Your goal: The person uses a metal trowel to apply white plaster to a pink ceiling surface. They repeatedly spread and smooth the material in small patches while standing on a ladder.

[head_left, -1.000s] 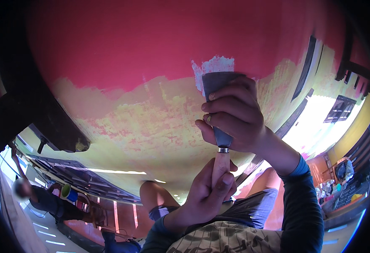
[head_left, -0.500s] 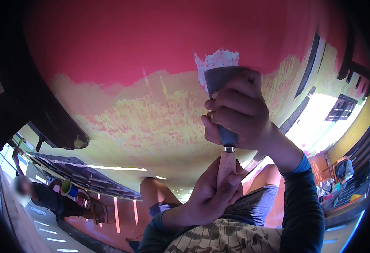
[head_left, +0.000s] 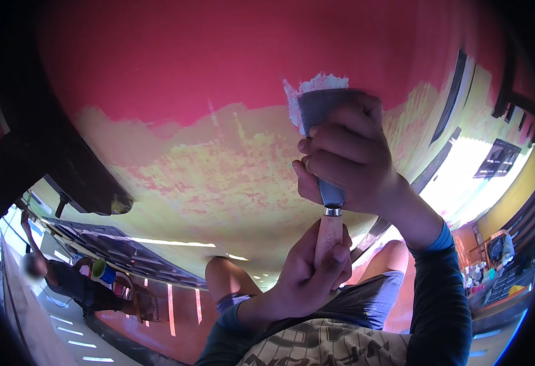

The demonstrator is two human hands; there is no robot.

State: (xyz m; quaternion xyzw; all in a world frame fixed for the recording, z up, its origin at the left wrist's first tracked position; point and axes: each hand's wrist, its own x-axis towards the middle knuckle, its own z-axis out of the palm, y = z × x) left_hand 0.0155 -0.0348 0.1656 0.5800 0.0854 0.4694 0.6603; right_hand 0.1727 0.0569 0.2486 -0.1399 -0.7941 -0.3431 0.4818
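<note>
A paint scraper (head_left: 326, 104) with a dark, wide metal blade is pressed up against a painted wall (head_left: 231, 55). My left hand (head_left: 313, 271) is closed round its wooden handle (head_left: 328, 235). Higher up, my right hand (head_left: 356, 149) wraps its fingers round the blade's lower part and covers much of it. The blade's edge lies inside a whitish bare patch (head_left: 327, 81) in the red paint. Below the red stretches a mottled yellow, scraped-looking area (head_left: 212, 165).
A dark beam (head_left: 90, 165) runs along the left. At lower left, a person (head_left: 72, 283) has a green and blue bucket (head_left: 103, 271) close by. A shelf or table with cluttered items (head_left: 484, 274) stands at the right, near a bright window opening (head_left: 463, 165).
The scraper has shifted slightly upward and a little right, its edge now higher in the whitish patch. Both hands keep their grip and move with it.
</note>
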